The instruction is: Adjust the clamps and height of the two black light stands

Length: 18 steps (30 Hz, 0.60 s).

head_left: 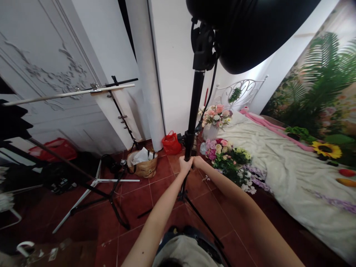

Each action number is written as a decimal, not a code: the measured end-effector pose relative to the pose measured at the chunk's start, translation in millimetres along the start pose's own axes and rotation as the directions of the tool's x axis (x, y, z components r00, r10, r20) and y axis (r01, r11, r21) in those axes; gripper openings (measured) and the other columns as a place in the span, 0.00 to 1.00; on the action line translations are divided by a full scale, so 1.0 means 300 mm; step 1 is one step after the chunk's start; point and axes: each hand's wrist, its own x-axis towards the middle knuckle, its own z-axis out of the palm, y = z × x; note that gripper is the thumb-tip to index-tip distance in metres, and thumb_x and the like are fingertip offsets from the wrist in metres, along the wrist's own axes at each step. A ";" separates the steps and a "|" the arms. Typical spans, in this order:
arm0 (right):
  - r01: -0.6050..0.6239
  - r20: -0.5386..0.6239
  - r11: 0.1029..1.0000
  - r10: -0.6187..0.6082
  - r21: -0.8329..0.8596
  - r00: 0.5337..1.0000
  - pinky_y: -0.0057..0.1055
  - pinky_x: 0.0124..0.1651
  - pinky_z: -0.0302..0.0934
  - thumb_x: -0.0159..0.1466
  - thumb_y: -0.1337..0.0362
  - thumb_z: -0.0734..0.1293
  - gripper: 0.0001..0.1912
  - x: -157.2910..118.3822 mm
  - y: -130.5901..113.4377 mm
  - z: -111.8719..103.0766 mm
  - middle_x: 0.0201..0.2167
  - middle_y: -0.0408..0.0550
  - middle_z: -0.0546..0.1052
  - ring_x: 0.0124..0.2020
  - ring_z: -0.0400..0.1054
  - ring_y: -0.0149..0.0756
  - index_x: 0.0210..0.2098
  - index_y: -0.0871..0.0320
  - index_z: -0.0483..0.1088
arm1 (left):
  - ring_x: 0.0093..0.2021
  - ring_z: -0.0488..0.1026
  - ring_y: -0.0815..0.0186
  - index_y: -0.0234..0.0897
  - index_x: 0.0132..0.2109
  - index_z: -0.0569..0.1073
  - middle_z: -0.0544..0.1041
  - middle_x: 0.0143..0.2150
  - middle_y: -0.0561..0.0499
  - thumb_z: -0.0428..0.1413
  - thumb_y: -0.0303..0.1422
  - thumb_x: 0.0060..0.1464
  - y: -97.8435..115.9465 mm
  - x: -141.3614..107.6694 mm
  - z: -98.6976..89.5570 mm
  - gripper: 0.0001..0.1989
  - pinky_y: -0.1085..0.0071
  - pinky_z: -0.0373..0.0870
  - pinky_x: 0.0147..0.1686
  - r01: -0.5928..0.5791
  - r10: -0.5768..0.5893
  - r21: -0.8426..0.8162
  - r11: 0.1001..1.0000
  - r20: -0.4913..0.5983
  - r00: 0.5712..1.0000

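Observation:
A black light stand [196,104] rises straight in front of me, its legs spread on the tiled floor. On its top sits a large black lamp reflector [250,33], cut off by the upper edge of the view, with a cable hanging down beside the pole. My left hand [185,164] is wrapped round the pole below a knob. Right beside it, my right hand [198,162] closes on the same pole from the other side. The two hands touch or nearly touch, and some of the fingers are hidden behind the pole.
On the right is a bed with a cream blanket [267,148]. Bunches of artificial flowers [225,155] lie beside it. To the left stand a white tripod [96,181], a woven basket [144,167] and a red bag [171,144]. A long pole [61,95] crosses there.

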 end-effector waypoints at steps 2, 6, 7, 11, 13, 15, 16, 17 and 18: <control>-0.020 -0.034 1.000 0.019 -0.024 0.999 0.32 0.46 0.62 0.57 0.65 0.66 0.10 -0.046 -0.009 0.020 0.39 0.60 0.77 0.43 0.72 0.44 0.38 0.64 0.73 | 0.21 0.61 0.73 0.34 0.17 0.63 0.64 0.18 0.54 0.59 0.36 0.38 -0.011 -0.002 0.003 0.14 0.77 0.58 0.22 -0.009 0.009 -0.005 1.000 -0.006 1.000; -0.078 -0.085 0.996 0.074 -0.048 0.994 0.31 0.46 0.62 0.63 0.67 0.58 0.15 -0.116 -0.042 0.055 0.44 0.62 0.74 0.46 0.70 0.43 0.48 0.66 0.66 | 0.20 0.60 0.74 0.34 0.17 0.63 0.63 0.18 0.55 0.59 0.36 0.39 -0.055 -0.022 0.002 0.14 0.77 0.57 0.21 -0.011 0.011 -0.013 1.000 0.000 1.000; -0.088 -0.092 0.995 0.083 -0.049 0.992 0.31 0.45 0.62 0.64 0.68 0.57 0.16 -0.126 -0.049 0.061 0.45 0.62 0.74 0.46 0.70 0.43 0.50 0.66 0.64 | 0.20 0.60 0.73 0.34 0.17 0.63 0.63 0.18 0.54 0.59 0.36 0.39 -0.067 -0.027 0.001 0.14 0.77 0.57 0.21 -0.008 0.008 -0.013 1.000 0.001 1.000; -0.080 -0.072 0.995 0.076 -0.059 0.995 0.30 0.44 0.62 0.64 0.69 0.56 0.17 -0.140 -0.057 0.078 0.49 0.60 0.71 0.48 0.68 0.42 0.52 0.63 0.62 | 0.19 0.60 0.73 0.35 0.17 0.62 0.62 0.17 0.55 0.58 0.37 0.39 -0.096 -0.041 -0.003 0.14 0.77 0.56 0.20 0.002 -0.002 -0.017 1.000 -0.016 1.000; -0.069 -0.053 0.995 0.065 -0.067 0.996 0.30 0.45 0.62 0.65 0.70 0.55 0.17 -0.139 -0.055 0.089 0.49 0.59 0.71 0.49 0.67 0.41 0.52 0.61 0.63 | 0.19 0.60 0.73 0.35 0.17 0.62 0.62 0.16 0.55 0.58 0.37 0.39 -0.097 -0.044 -0.003 0.14 0.77 0.56 0.20 0.021 -0.021 -0.019 1.000 -0.015 1.000; -0.080 -0.051 0.995 0.076 -0.067 0.996 0.30 0.44 0.63 0.65 0.70 0.53 0.18 -0.139 -0.054 0.106 0.51 0.58 0.70 0.50 0.66 0.41 0.53 0.60 0.62 | 0.19 0.60 0.73 0.35 0.17 0.62 0.62 0.16 0.55 0.58 0.37 0.38 -0.096 -0.044 -0.002 0.14 0.77 0.56 0.20 0.039 -0.039 -0.025 0.999 -0.014 0.999; -0.096 -0.058 0.993 0.092 -0.062 0.994 0.30 0.44 0.63 0.65 0.70 0.53 0.19 -0.141 -0.055 0.116 0.52 0.58 0.68 0.51 0.65 0.41 0.54 0.59 0.61 | 0.19 0.59 0.74 0.35 0.17 0.62 0.62 0.16 0.55 0.58 0.37 0.37 -0.097 -0.044 -0.002 0.15 0.77 0.56 0.20 0.047 -0.048 -0.030 0.998 -0.016 0.999; -0.111 -0.072 0.993 0.107 -0.050 0.992 0.30 0.43 0.63 0.66 0.70 0.52 0.19 -0.144 -0.058 0.126 0.54 0.58 0.67 0.51 0.65 0.41 0.55 0.59 0.60 | 0.19 0.59 0.74 0.35 0.17 0.62 0.62 0.17 0.55 0.58 0.37 0.37 -0.098 -0.043 -0.001 0.15 0.77 0.55 0.20 0.053 -0.053 -0.034 0.998 -0.020 0.998; -0.123 -0.090 0.992 0.120 -0.032 0.989 0.29 0.43 0.63 0.66 0.70 0.52 0.20 -0.148 -0.062 0.135 0.55 0.57 0.66 0.51 0.65 0.41 0.56 0.59 0.58 | 0.19 0.59 0.74 0.35 0.17 0.61 0.62 0.17 0.55 0.58 0.37 0.36 -0.101 -0.042 -0.001 0.15 0.77 0.55 0.20 0.054 -0.055 -0.036 0.998 -0.023 0.998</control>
